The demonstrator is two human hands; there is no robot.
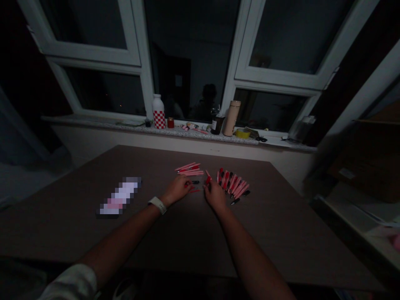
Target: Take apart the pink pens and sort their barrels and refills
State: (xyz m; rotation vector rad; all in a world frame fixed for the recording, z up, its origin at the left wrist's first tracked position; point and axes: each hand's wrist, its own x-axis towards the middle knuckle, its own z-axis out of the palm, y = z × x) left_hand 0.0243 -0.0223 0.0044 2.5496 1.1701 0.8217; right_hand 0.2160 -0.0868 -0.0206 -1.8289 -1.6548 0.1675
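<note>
My right hand is closed on a pink-and-red pen, whose end sticks up past the fingers. Across from it, my left hand, with a pale watch on its wrist, has its fingers pinched together; a small dark red piece shows there, too dim to make out. Between the hands lie a short black piece and thin red sticks. Beyond the left hand is a small pile of pink pens. Right of my right hand, several pink, red and black pens fan out, with a black pen tip nearby.
A phone-like device, blurred out, rests on the brown table at left. Along the windowsill behind stand a checkered bottle, a red jar, a dark cup, a tan flask and yellow tape.
</note>
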